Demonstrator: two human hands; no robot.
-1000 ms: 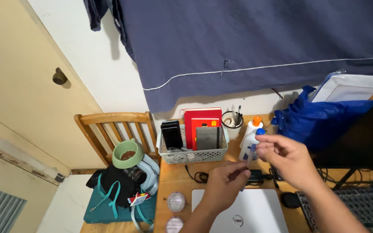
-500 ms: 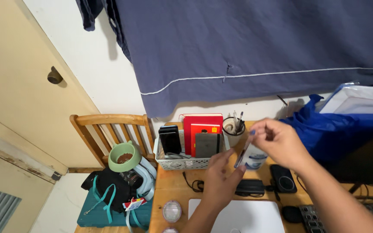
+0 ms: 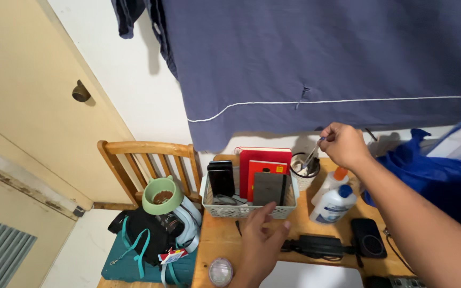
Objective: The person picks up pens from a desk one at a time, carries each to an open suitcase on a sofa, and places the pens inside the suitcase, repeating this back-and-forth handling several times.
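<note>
— At the centre right of the frame, what is the right hand (image 3: pixel 343 145) doing?
— Its grip is pinched on a pen (image 3: pixel 311 154), thumb and fingers pressed together on the upper end. The pen slants down to the left, with its lower end inside the pen cup (image 3: pixel 304 174) at the back of the wooden table (image 3: pixel 217 240), just right of the basket.

— And the left hand (image 3: pixel 260 242)?
— Low in the middle of the frame, fingers spread and holding nothing. The fingertips hover just in front of the white lattice basket (image 3: pixel 246 210); I cannot tell if they touch it.

— What sits in that basket?
— A red notebook (image 3: pixel 264 162), a grey notebook (image 3: pixel 269 188) in front of it and a black device (image 3: pixel 221 178) on the left.

— Around the cup?
— Two white bottles just right of it, one with an orange cap (image 3: pixel 336 180), one with a blue cap (image 3: pixel 334 204). A blue bag (image 3: pixel 422 168) lies at the right edge. A dark blue cloth (image 3: pixel 316 64) hangs across the top, and a wooden chair (image 3: pixel 150 160) stands at the left.
</note>
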